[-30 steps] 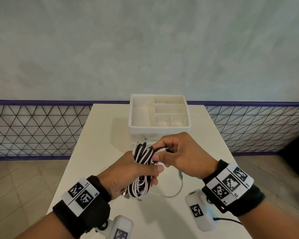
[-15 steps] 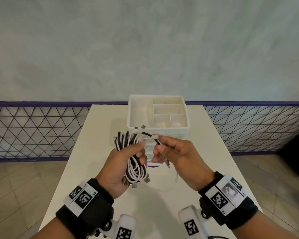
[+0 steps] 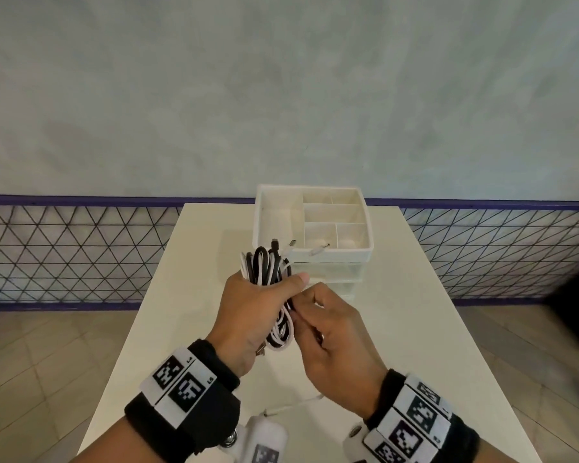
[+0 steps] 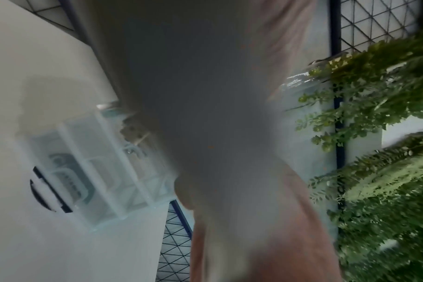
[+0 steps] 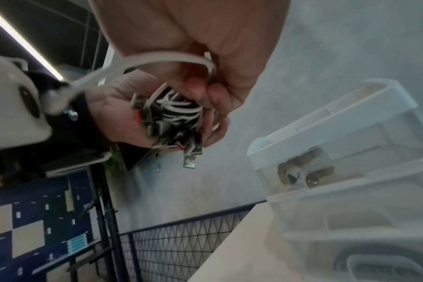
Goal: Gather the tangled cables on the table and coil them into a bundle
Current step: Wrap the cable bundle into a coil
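Observation:
A bundle of black and white cables [image 3: 268,272] is held upright above the white table [image 3: 194,295]. My left hand [image 3: 258,309] grips it round the middle, thumb across the front. Loops stick out above the fist, and USB plugs [image 5: 190,152] hang from the bottom end. My right hand [image 3: 318,315] pinches a loose white cable [image 5: 167,61] against the bundle's lower right side. This cable's tail [image 3: 295,404] trails down toward my wrists. The left wrist view is blurred and mostly blocked by my hand [image 4: 217,133].
A white drawer organizer [image 3: 365,252] with an open compartmented top stands at the table's far end, just behind the bundle. Its clear drawers [image 5: 326,171] hold small items. A mesh fence [image 3: 64,255] runs behind the table, and tiled floor lies on both sides.
The right hand dropped from the top of the bundle to its lower right side, bringing the loose white cable down and round. The left hand raised the bundle slightly toward the organizer.

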A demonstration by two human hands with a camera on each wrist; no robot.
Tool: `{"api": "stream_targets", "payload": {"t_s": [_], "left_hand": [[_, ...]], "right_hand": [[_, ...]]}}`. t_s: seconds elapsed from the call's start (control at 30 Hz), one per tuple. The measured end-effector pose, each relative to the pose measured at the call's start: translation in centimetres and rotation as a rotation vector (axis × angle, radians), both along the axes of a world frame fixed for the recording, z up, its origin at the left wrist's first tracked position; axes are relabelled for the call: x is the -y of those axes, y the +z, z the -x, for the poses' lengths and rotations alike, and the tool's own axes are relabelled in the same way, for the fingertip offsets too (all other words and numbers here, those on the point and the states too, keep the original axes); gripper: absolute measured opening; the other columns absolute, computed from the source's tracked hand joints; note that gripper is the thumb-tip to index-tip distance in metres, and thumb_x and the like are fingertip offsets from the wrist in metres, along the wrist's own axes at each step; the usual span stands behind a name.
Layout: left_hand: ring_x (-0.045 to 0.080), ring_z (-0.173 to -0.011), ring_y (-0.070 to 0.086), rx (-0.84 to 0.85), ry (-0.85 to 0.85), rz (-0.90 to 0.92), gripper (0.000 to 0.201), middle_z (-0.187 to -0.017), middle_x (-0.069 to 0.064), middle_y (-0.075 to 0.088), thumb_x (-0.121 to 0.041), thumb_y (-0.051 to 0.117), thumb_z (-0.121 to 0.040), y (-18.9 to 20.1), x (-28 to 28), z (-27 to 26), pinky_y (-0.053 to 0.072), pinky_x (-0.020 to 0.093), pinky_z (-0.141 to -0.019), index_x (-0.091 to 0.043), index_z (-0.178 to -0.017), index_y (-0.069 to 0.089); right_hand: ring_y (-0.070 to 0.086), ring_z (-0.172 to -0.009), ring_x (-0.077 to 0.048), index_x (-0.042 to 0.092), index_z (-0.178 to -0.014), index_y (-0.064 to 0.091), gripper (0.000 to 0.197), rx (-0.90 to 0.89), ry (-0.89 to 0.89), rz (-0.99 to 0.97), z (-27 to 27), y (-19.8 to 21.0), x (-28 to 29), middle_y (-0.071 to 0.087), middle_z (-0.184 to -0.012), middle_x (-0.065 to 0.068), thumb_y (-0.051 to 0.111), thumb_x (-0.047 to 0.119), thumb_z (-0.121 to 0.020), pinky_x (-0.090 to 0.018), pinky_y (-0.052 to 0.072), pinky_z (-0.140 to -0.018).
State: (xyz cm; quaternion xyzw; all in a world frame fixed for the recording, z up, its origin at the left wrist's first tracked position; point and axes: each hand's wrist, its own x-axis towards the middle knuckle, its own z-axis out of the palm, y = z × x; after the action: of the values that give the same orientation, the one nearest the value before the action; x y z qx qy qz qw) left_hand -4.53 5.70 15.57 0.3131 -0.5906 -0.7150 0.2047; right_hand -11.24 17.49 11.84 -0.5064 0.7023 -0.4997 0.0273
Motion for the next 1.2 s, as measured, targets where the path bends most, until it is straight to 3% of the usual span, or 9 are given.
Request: {"api": "stream_targets", "payload": {"t_s": [0.2, 0.33, 0.4, 0.67, 0.8, 0.9, 1.0, 1.1, 1.2], "left_hand": [[0.032, -0.062, 0.063, 0.049, 0.139, -0.096, 0.024, -0.074, 0.023, 0.072, -0.014, 0.075, -0.079, -0.7, 0.8, -0.1, 0.049, 0.044, -0.062, 0.010, -0.080, 0.071], [0.026, -0.053, 0.057, 0.064, 0.193, -0.101, 0.024, -0.064, 0.016, 0.067, -0.018, 0.073, -0.086, -0.3, 1.8, 0.0, 0.048, 0.035, -0.053, 0.001, -0.072, 0.068], [0.024, -0.050, 0.055, 0.072, 0.215, -0.079, 0.025, -0.063, 0.015, 0.065, -0.020, 0.073, -0.085, -0.6, 2.0, 0.1, 0.046, 0.032, -0.051, -0.002, -0.069, 0.067], [0.014, -0.042, 0.055, 0.064, 0.213, 0.041, 0.046, -0.055, 0.006, 0.063, -0.045, 0.073, -0.083, -0.8, 1.1, 0.8, 0.041, 0.022, -0.043, 0.001, -0.079, 0.068], [0.009, -0.042, 0.054, -0.012, 0.104, 0.087, 0.056, -0.058, 0.005, 0.061, -0.059, 0.066, -0.074, -0.4, 0.2, 0.5, 0.040, 0.018, -0.037, -0.003, -0.080, 0.063], [0.007, -0.048, 0.061, -0.082, -0.005, 0.090, 0.038, -0.060, 0.006, 0.067, -0.037, 0.079, -0.072, -0.1, -0.5, 0.2, 0.046, 0.017, -0.042, -0.004, -0.083, 0.064], [0.006, -0.040, 0.057, 0.019, 0.058, 0.016, 0.014, -0.053, -0.002, 0.063, -0.010, 0.080, -0.080, -0.9, -0.3, 0.5, 0.040, 0.018, -0.036, -0.008, -0.078, 0.066], [0.018, -0.046, 0.058, 0.089, 0.158, -0.116, 0.011, -0.063, 0.010, 0.064, -0.012, 0.076, -0.081, -2.4, 0.7, 0.4, 0.044, 0.026, -0.044, -0.003, -0.083, 0.069], [0.026, -0.056, 0.058, 0.070, 0.148, -0.148, 0.014, -0.066, 0.013, 0.067, -0.016, 0.077, -0.079, -3.0, 1.1, 0.3, 0.045, 0.039, -0.060, -0.004, -0.078, 0.071]], "right_hand": [[0.060, -0.071, -0.010, 0.021, -0.129, 0.066, 0.036, 0.077, 0.085, -0.051, 1.9, -0.1, -1.1, 0.062, -0.094, 0.002, 0.051, 0.007, -0.099, -0.023, 0.051, -0.069], [0.057, -0.074, -0.010, 0.026, -0.123, 0.070, 0.053, 0.020, 0.129, -0.081, 3.0, -0.6, -2.9, 0.057, -0.107, 0.003, 0.058, -0.007, -0.083, -0.025, 0.051, -0.070], [0.056, -0.075, -0.011, 0.026, -0.114, 0.075, 0.034, -0.056, 0.178, -0.146, 2.5, -0.8, -3.0, 0.057, -0.102, 0.003, 0.071, 0.006, -0.086, -0.021, 0.048, -0.071], [0.057, -0.055, -0.018, 0.009, -0.084, 0.078, 0.020, 0.620, -0.049, 0.026, 2.5, 0.4, -1.4, 0.063, -0.065, -0.011, 0.068, 0.025, -0.091, -0.030, 0.051, -0.062], [0.055, -0.058, -0.017, 0.005, -0.076, 0.070, 0.025, 0.372, -0.008, -0.058, 2.1, 0.7, -0.2, 0.059, -0.066, -0.015, 0.063, 0.018, -0.096, -0.033, 0.052, -0.058], [0.050, -0.062, -0.010, 0.006, -0.071, 0.065, 0.025, 0.030, 0.040, -0.099, 2.3, 0.6, 0.2, 0.056, -0.064, -0.001, 0.062, 0.012, -0.095, -0.024, 0.043, -0.059], [0.049, -0.064, -0.005, 0.012, -0.075, 0.071, 0.018, -0.101, 0.116, -0.169, 2.8, 0.1, 0.2, 0.056, -0.071, 0.002, 0.066, 0.012, -0.093, -0.016, 0.037, -0.062], [0.057, -0.072, -0.008, 0.021, -0.093, 0.081, 0.009, 0.077, 0.119, -0.258, 3.1, 0.2, -0.6, 0.064, -0.081, 0.002, 0.075, 0.024, -0.088, -0.015, 0.044, -0.068], [0.065, -0.097, -0.003, 0.027, -0.119, 0.071, 0.042, 0.268, 0.026, -0.269, 3.8, 1.3, -1.3, 0.070, -0.107, 0.012, 0.080, 0.039, -0.079, -0.018, 0.047, -0.086]]}}
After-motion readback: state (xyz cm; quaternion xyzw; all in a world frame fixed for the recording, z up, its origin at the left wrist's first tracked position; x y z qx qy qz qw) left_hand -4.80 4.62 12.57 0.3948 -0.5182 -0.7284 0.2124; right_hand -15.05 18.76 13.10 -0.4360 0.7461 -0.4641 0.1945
